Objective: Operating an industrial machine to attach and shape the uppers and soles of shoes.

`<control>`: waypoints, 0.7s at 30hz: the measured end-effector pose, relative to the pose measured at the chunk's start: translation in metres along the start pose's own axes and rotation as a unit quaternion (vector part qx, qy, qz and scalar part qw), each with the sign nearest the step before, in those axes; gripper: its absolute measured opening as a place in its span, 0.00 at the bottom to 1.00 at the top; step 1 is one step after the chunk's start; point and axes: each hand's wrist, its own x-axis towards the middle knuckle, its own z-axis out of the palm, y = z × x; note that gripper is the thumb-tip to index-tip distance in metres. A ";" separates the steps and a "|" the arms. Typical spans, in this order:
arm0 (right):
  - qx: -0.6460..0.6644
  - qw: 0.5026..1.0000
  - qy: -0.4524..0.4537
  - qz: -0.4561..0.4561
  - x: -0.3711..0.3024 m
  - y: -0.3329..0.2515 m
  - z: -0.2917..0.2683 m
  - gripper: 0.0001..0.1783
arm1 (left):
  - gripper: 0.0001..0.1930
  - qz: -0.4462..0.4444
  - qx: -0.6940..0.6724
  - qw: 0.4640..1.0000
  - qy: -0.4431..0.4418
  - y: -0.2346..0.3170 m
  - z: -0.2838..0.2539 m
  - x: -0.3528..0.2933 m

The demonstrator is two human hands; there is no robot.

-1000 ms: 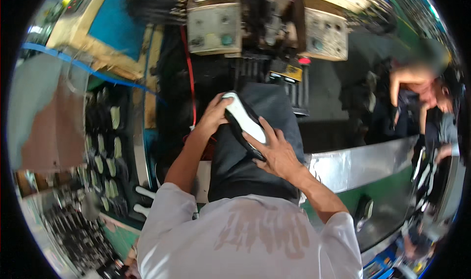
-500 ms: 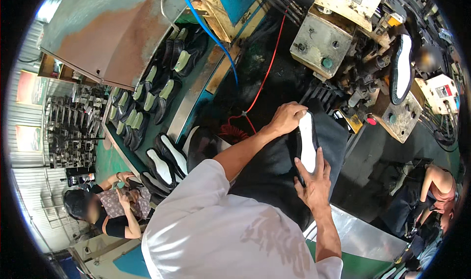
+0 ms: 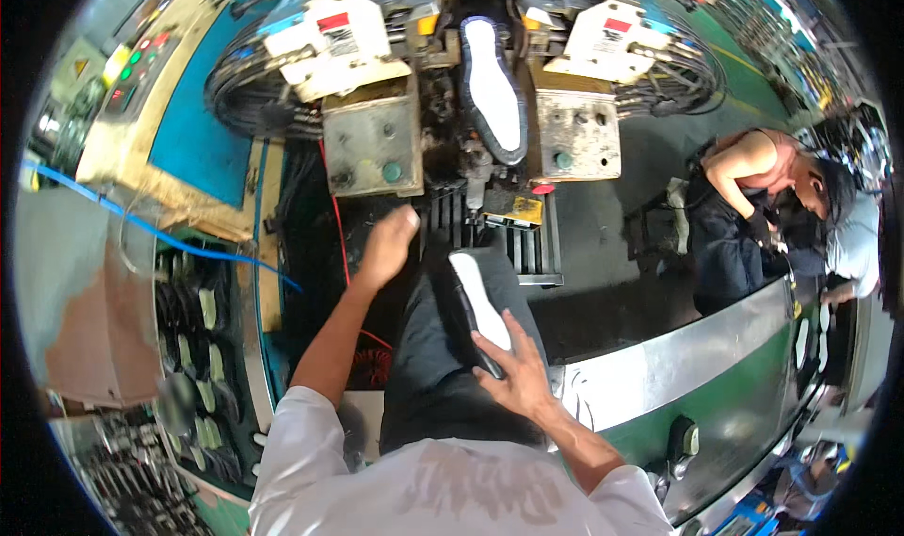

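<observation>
1-hand hold, white side up

Our R hand (image 3: pixel 524 378) grips the near end of a black shoe w/ white sole (image 3: pixel 478 296), sole-up over our lap (image 3: pixel 419 385). L hand (image 3: pixel 384 251) is off it, fingers curled; can't tell if they hold anything. Step looks like plain handling; a steady lift prob. calls for L on the far end too. Ahead, 2nd shoe (image 3: pixel 494 93) sits btwn control boxes (image 3: pixel 372 150), blocking that spot. Metal-edged bench (image 3: pixel 659 362) hems our R side.

Red-topped labels (image 3: pixel 333 24) on both cream housings (image 3: pixel 369 63) show unreadable print.
</observation>
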 end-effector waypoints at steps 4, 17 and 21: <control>-0.094 0.986 0.122 0.060 0.008 0.014 -0.047 0.38 | 0.34 -0.023 -0.159 0.985 0.062 0.083 0.014 0.147; -0.276 0.939 0.195 -0.063 0.226 -0.043 -0.173 0.44 | 0.30 -0.218 -0.536 0.802 -0.149 0.181 -0.011 0.190; -0.303 0.928 0.201 -0.075 0.299 -0.046 -0.160 0.42 | 0.42 -0.132 -0.603 0.753 -0.227 0.166 -0.052 0.090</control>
